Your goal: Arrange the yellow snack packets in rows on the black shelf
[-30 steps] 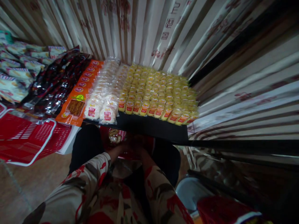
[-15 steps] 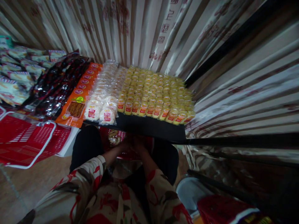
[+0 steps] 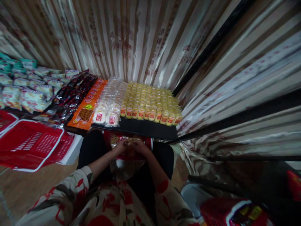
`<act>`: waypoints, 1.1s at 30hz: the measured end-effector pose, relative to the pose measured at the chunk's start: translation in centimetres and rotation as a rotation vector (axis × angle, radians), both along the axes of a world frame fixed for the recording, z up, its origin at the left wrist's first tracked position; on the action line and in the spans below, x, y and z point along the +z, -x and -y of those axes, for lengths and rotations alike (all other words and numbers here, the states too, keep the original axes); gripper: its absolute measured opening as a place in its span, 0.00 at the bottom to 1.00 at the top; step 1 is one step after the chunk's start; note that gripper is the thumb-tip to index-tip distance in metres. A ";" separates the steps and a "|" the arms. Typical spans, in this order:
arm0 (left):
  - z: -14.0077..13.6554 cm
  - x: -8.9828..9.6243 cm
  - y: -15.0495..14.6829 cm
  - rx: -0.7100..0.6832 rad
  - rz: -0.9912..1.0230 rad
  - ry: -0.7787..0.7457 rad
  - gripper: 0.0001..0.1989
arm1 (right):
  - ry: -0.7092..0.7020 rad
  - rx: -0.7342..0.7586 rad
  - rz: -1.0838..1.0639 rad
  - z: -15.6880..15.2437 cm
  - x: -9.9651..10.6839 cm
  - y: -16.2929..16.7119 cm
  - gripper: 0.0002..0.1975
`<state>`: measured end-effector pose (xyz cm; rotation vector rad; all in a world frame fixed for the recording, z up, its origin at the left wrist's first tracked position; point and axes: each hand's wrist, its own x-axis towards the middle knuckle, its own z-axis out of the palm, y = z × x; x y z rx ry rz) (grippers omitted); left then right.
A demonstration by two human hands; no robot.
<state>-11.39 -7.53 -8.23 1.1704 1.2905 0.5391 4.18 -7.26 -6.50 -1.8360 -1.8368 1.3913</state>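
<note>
My left hand (image 3: pixel 121 147) and my right hand (image 3: pixel 140 146) meet over a red basket (image 3: pixel 152 143) between my knees. Fingers of both are closed around a small tan packet (image 3: pixel 129 142); its details are blurred and partly covered by the fingers. More small wrapped snacks (image 3: pixel 114 140) lie in the basket, left of my left hand. Beyond the hands, on a black shelf (image 3: pixel 145 128), stand rows of yellow wrapped cakes (image 3: pixel 150 102) with red labels. White round packaged snacks (image 3: pixel 105 114) lie beside them, then an orange snack bag (image 3: pixel 86 108).
Dark shiny packets (image 3: pixel 72 94) and white snack bags (image 3: pixel 33 97) fill the shelf's left side. Red baskets with white handles (image 3: pixel 33 142) stand at lower left. A pleated curtain (image 3: pixel 131 44) hangs behind. Black bars (image 3: pixel 211 47) cross the right side, above a red bag (image 3: pixel 223 210).
The view has shifted, so the shelf sits lower and more of its left end shows. My hands, blurred together before, now show more clearly around a small packet.
</note>
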 end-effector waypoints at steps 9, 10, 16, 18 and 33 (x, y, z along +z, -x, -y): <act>0.3 5.8 0.1 0.058 0.151 -0.017 0.19 | 0.005 -0.171 -0.343 1.9 5.6 0.0 0.12; 0.0 6.6 0.0 0.057 0.151 -0.053 0.19 | 0.008 -0.199 -0.377 2.1 6.1 -0.2 0.12; -2.2 10.6 -1.3 -0.028 0.060 -0.309 0.18 | -0.089 -0.208 -0.455 2.9 7.7 -1.8 0.10; -2.8 11.3 -2.3 -0.043 0.019 -0.402 0.18 | -0.153 -0.221 -0.440 3.0 8.1 -2.5 0.10; -7.2 12.7 -11.8 -0.133 -0.189 -0.676 0.18 | -0.572 -0.540 0.024 0.4 8.0 -7.7 0.18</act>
